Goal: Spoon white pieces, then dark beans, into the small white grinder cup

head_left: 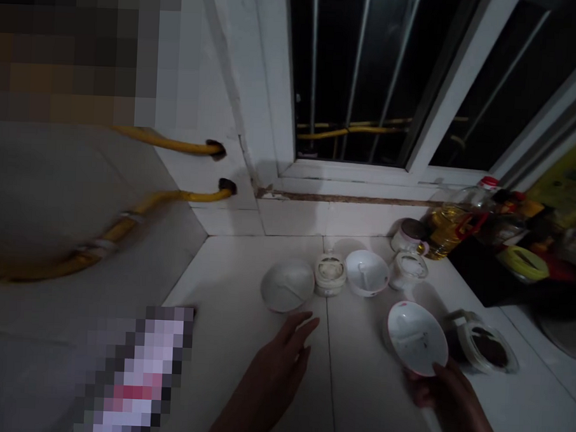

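My right hand (pixel 445 391) grips a white bowl (pixel 419 339) with a pink rim by its near edge, the thumb over the rim. The bowl is tilted toward me and a pale spoon-like shape shows inside it. My left hand (pixel 286 353) holds nothing, its fingers extended over the counter. Just beyond its fingertips stands a second white bowl (pixel 287 286), with what looks like a spoon in it. A third bowl (pixel 366 273), also with a spoon-like shape inside, stands farther back. Between those two is a small lidded jar (pixel 330 275).
At right are a clear container (pixel 408 270), a jar with dark contents (pixel 487 349), a dark-lidded jar (pixel 410 236) and an oil bottle (pixel 447 229). A barred window (pixel 361 79) rises behind the white tiled counter (pixel 356 397). Yellow hoses (pixel 174 198) run along the left wall.
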Tool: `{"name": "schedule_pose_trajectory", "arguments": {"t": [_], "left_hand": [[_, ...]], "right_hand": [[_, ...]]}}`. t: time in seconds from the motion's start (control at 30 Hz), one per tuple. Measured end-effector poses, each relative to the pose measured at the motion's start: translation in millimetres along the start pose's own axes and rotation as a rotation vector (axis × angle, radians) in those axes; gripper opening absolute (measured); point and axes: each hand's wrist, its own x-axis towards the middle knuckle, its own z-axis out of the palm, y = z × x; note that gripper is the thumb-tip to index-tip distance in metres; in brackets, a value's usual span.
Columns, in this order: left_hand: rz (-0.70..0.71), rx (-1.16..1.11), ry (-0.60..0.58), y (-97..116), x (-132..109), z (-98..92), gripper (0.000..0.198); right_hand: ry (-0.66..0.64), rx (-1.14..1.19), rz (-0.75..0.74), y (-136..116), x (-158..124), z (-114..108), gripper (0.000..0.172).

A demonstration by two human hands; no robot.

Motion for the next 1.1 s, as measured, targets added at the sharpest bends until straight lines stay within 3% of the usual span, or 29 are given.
{"name": "schedule_pose_trajectory", "arguments": {"t": [0.13, 0.27, 0.5, 0.6, 0.7, 0.83, 0.93, 1.1], "left_hand": [[0.010, -0.090, -0.016, 2.3, -0.5, 3.0, 0.037], [-0.016, -0.202, -0.045, 9.0, -1.6, 1.6, 0.036], [-0.173, -0.347, -0.165, 13.0, -5.4, -10.4, 0.042], [-0.208, -0.322, -0.186, 8.9, -7.5, -11.8, 0.040], [-0.198, -0.196, -0.088, 5.6, -8.6, -10.4, 0.038], [-0.061, 0.063, 0.066, 11.5, -4.7, -7.7, 0.032], [0.034, 0.145, -0.006, 23.1, 1.5, -5.2, 0.029], [0.059, 0.104, -0.110, 36.9, 7.7, 0.5, 0.029]], "right_hand": [[-0.038, 0.038, 0.031, -4.5, -6.5, 9.4, 0.043], [-0.153, -0.035, 0.088, -5.7, -13.1, 30.5, 0.059], [-0.395, -0.152, 0.131, 8.3, -16.2, 75.7, 0.091], [-0.443, -0.170, 0.109, 16.3, -18.5, 84.5, 0.094], [-0.446, -0.184, 0.090, 20.8, -23.4, 86.7, 0.087], [-0.438, -0.193, 0.064, 23.7, -28.9, 83.2, 0.084], [-0.416, -0.189, 0.022, 25.9, -30.5, 76.4, 0.083], [-0.456, -0.187, 0.040, 25.3, -31.2, 66.0, 0.091]]}}
